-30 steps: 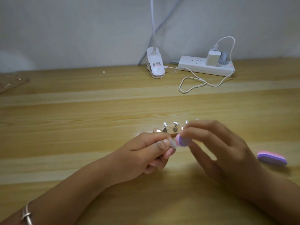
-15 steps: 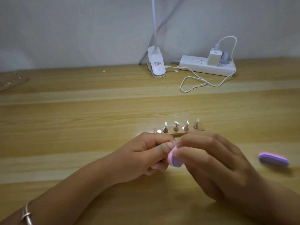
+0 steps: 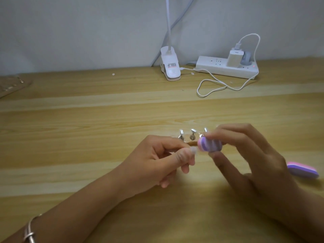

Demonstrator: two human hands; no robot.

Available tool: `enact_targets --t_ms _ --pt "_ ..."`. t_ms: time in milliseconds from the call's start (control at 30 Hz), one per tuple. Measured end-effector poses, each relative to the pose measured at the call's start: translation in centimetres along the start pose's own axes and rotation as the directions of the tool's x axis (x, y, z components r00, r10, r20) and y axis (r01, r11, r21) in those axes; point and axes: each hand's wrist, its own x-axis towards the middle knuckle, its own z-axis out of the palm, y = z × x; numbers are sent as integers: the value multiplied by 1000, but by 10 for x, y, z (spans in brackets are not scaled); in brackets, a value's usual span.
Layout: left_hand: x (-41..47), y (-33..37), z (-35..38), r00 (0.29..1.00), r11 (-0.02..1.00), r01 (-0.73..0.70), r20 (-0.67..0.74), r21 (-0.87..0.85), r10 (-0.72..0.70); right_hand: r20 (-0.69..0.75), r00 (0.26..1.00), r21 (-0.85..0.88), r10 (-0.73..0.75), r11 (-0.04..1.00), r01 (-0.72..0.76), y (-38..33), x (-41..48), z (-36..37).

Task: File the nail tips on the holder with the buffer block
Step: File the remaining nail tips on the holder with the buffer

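We are seeing a matt, grained wooden tabletop, shiny metal pegs catching the light, a matt, foam-like buffer block, a cloudy, translucent plastic nail tip, and a smooth, faintly glossy white plastic power strip by the tabletop's far edge.

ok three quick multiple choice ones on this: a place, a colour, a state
1. Where is the spare buffer block? A on the table, right of the right hand; B on the floor; C on a shelf.
2. The buffer block in the right hand is: A green; B pink and purple; C black.
3. The left hand is: A flat on the table; B pinching a nail tip; C empty.
Answers: 1A, it lies past that hand; 2B, its stripes show; 3B, thumb and finger close on it.
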Motion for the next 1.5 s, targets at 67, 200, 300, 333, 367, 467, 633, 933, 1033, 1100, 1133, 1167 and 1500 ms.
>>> enact_targets --t_ms 67,200,300,333,367,467,633,933,1033,1100,1133,1167,1500 --pt "0 -2 0 999 1000 -22 -35 3 22 19 997 26 -71 997 71 -6 -4 4" --pt "-1 -4 1 996 999 -38 -78 0 37 25 1000 2 -8 1000 8 4 -1 3" --pt "-2 -4 2 995 999 -44 -85 -9 43 14 1000 42 -18 999 17 2 -2 1" --pt "-2 -5 3 995 999 -49 -88 -10 47 40 998 42 -57 998 55 -1 -5 3" --pt "-2 -5 3 995 999 -52 -91 -4 51 73 993 26 -96 995 95 -3 -6 6" --pt "-1 -5 3 992 998 -43 -118 35 47 87 995 -33 -47 998 50 7 -2 9" --pt "-1 -5 5 992 996 -79 -93 38 82 59 994 -7 -92 996 93 2 -3 12" --pt "-3 -5 4 981 984 -150 -108 93 160 46 986 -64 -160 985 163 -1 -2 11" --pt "-3 -6 3 980 989 -121 -151 85 133 25 998 -88 -52 995 55 10 3 9" --pt "-3 -5 5 981 992 -110 -154 60 118 -22 1000 -48 3 999 -4 12 5 5" --pt "-3 -5 6 983 994 -104 -148 32 108 -17 1000 -9 -17 1000 16 9 3 5" --pt "-3 -5 7 985 995 -95 -145 -4 94 11 998 19 -63 998 63 4 0 7" --pt "-4 -3 5 995 996 -48 -88 -78 41 43 986 13 -164 987 163 1 -1 6"
